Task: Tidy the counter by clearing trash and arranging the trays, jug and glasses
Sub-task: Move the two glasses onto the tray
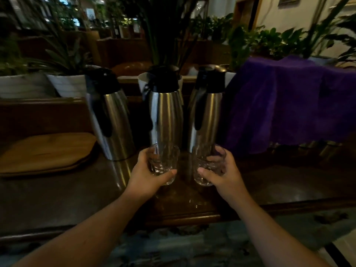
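My left hand (147, 175) grips a clear cut-glass tumbler (163, 160), and my right hand (224, 175) grips a second one (209, 168). Both glasses are held just above the dark wooden counter (77, 191), side by side, in front of three steel jugs with black lids. The left jug (113, 120) leans a little; the middle jug (166, 110) and the right jug (207, 112) stand close together. Wooden trays (46, 153) lie stacked at the left of the counter.
A purple cloth (285, 105) hangs over something at the right, with more glasses (316, 149) dimly visible under its edge. White planters (67, 83) with green plants line the ledge behind. The counter's front edge (183, 218) is close to me, with patterned floor below.
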